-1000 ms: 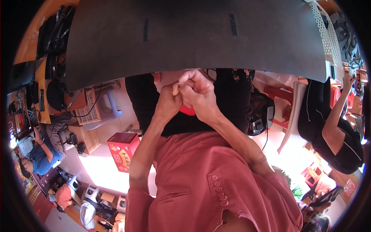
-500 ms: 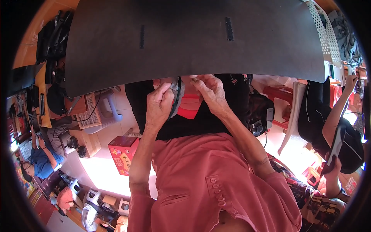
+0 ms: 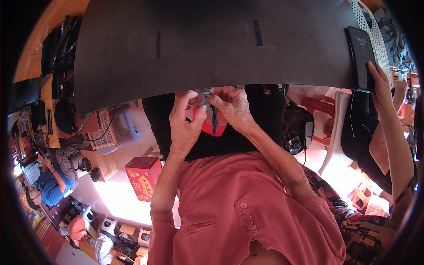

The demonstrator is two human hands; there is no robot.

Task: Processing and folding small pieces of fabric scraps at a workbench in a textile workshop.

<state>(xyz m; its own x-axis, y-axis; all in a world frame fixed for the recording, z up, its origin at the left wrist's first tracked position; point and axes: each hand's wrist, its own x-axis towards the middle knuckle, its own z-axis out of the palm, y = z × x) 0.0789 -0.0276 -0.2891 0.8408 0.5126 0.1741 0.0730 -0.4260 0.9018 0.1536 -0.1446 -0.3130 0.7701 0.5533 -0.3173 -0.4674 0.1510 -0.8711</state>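
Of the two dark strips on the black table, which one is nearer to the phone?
The right strip; the left strip lies farther from the phone, toward the table's other side.

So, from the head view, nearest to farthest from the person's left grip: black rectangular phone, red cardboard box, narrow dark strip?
1. Narrow dark strip, just right of the left grip
2. Red cardboard box, lower left
3. Black rectangular phone, far right

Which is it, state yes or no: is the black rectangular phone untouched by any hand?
No: another person's bare hand holds the black rectangular phone by its edge.
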